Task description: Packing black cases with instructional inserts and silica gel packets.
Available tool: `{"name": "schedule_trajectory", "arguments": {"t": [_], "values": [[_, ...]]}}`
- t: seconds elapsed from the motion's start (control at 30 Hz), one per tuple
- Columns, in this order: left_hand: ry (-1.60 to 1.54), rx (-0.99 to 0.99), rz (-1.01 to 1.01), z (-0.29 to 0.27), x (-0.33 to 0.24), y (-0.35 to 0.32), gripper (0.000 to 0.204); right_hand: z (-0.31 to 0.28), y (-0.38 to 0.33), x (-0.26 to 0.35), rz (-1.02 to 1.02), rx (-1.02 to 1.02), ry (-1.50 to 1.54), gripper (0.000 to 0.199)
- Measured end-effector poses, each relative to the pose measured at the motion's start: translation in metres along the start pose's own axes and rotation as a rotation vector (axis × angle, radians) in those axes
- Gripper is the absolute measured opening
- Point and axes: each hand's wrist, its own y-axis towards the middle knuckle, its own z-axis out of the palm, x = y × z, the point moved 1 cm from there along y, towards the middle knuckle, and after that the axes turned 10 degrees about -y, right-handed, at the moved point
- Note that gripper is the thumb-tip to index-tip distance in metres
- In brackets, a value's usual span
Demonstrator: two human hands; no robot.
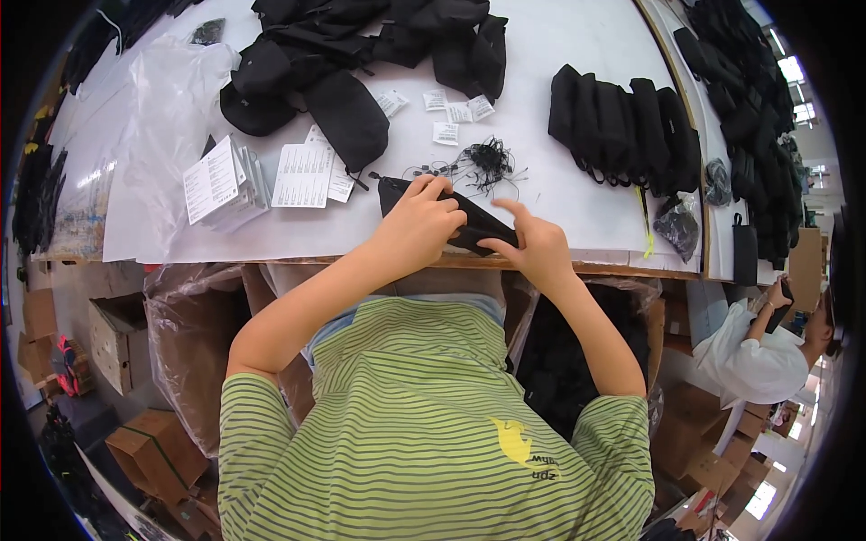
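A small black fabric pouch [476, 227] lies at the near edge of the white table [559, 54]. My left hand [418, 225] rests curled on its left part, gripping it. My right hand [532, 245] holds the pouch's right end, index finger stretched out over it. Just beyond the pouch lies a tangle of thin black strings [488, 160]. Small white packets [458, 112] are scattered behind that. A stack of white printed cards [304, 173] sits to the left.
A heap of black pouches [361, 45] fills the table's back. A row of upright black pouches [622, 131] stands right. Clear plastic sheeting [158, 135] covers the left. Cardboard boxes [117, 338] stand below the table. Another person in white [762, 356] is at right.
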Motion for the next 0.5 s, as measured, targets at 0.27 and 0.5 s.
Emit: {"name": "schedule_trajectory", "arguments": {"t": [0.27,0.5], "values": [[0.009,-0.167,-0.079,0.000,-0.005,-0.001,0.025,-0.007,0.003,0.006,0.630,0.322,0.381,0.020],[-1.681,-0.872,-0.580,0.002,-0.013,-0.033,0.054,-0.004,0.001,0.047,0.828,0.148,0.883,0.016]]}}
